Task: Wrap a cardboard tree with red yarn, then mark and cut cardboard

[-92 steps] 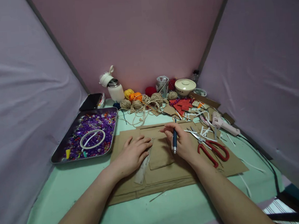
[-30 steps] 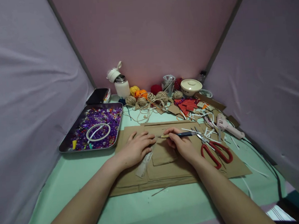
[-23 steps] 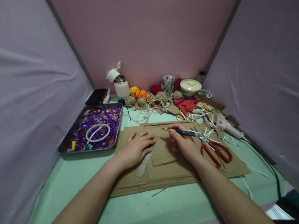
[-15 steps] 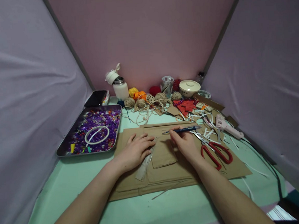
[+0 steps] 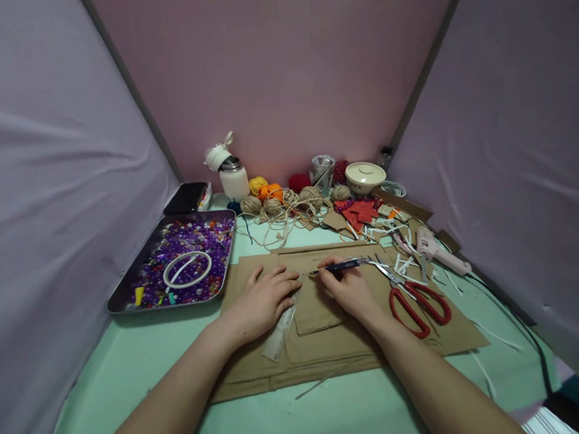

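Lowered since before, pen [image 5: 337, 265] tip meets cardboard [image 5: 316, 302] beside ruler [image 5: 279, 328].

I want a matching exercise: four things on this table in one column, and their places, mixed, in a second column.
Things:
1. pen
2. ruler
3. scissors
4. tray

Places:
a. on the cardboard, right of the right hand
b. far left, holding purple beads
c. gripped in the right hand
d. pressed under the left hand

Pairs: 1-c, 2-d, 3-a, 4-b
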Action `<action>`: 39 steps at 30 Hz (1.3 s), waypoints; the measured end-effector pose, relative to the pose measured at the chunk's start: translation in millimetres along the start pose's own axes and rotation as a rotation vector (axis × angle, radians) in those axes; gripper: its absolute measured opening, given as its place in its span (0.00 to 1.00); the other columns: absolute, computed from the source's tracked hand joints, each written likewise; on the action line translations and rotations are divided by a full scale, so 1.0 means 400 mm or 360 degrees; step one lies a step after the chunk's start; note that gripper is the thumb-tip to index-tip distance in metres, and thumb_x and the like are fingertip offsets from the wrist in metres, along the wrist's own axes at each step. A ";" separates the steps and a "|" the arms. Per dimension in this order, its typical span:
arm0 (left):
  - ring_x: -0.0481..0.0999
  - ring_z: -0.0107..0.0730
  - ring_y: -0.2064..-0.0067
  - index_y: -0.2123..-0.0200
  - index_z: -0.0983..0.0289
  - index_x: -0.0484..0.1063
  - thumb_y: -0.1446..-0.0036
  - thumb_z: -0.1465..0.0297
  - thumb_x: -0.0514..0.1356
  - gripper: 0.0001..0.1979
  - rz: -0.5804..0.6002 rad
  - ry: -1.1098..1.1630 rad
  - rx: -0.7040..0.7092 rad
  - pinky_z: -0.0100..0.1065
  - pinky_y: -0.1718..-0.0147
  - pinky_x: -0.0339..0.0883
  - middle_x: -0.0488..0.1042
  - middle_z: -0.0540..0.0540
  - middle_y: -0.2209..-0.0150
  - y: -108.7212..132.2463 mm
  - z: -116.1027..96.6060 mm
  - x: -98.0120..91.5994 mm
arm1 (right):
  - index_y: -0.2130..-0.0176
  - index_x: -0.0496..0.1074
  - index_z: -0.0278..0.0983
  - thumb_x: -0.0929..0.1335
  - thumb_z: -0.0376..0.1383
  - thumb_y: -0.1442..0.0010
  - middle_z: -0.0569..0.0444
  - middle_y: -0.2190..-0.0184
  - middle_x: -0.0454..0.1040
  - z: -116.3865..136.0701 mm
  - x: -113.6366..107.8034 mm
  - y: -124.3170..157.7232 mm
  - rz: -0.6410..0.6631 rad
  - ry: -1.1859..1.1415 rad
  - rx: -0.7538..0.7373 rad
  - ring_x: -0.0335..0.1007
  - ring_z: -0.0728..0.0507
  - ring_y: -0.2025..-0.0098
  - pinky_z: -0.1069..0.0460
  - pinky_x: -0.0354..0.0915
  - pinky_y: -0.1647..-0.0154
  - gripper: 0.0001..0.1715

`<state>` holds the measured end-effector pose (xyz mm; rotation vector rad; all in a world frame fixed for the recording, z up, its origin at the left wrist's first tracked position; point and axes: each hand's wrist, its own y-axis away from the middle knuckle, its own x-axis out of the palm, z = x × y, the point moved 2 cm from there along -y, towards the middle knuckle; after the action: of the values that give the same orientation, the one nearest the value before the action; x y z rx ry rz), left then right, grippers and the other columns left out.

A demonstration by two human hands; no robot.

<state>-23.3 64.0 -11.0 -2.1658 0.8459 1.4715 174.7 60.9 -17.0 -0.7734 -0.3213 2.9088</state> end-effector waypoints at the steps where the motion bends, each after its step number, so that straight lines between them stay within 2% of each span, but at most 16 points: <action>1: 0.52 0.40 0.37 0.44 0.51 0.61 0.38 0.65 0.49 0.18 0.0005 -0.0005 -0.0001 0.54 0.40 0.37 0.62 0.50 0.40 0.000 -0.001 -0.001 | 0.67 0.71 0.36 0.63 0.38 0.46 0.54 0.74 0.73 0.000 0.002 0.000 0.0003 0.0009 -0.0006 0.68 0.44 0.70 0.51 0.62 0.66 0.10; 9: 0.52 0.39 0.37 0.44 0.52 0.62 0.38 0.65 0.49 0.18 0.0001 -0.0008 -0.0007 0.53 0.40 0.37 0.62 0.51 0.40 -0.001 -0.004 -0.002 | 0.67 0.72 0.36 0.63 0.37 0.45 0.54 0.73 0.74 -0.004 0.011 0.002 0.0003 0.0074 -0.0136 0.68 0.45 0.70 0.53 0.62 0.67 0.10; 29: 0.53 0.39 0.37 0.45 0.52 0.62 0.38 0.65 0.49 0.18 -0.0015 -0.0007 -0.0004 0.53 0.40 0.37 0.62 0.51 0.40 0.002 -0.009 -0.006 | 0.67 0.72 0.37 0.63 0.36 0.44 0.53 0.71 0.75 -0.009 0.016 0.002 0.0010 0.0123 -0.0237 0.71 0.44 0.67 0.51 0.64 0.63 0.08; 39: 0.53 0.39 0.37 0.45 0.51 0.61 0.38 0.65 0.49 0.18 -0.0019 -0.0025 -0.0008 0.54 0.40 0.38 0.62 0.50 0.40 0.000 -0.007 -0.001 | 0.67 0.70 0.38 0.63 0.36 0.42 0.56 0.72 0.73 -0.008 0.018 0.017 0.0135 0.0141 -0.0249 0.68 0.46 0.69 0.53 0.61 0.65 0.07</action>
<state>-21.6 62.4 -9.6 -2.1565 0.8233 1.4848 169.9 55.9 -24.6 -0.9581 -0.5240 2.9435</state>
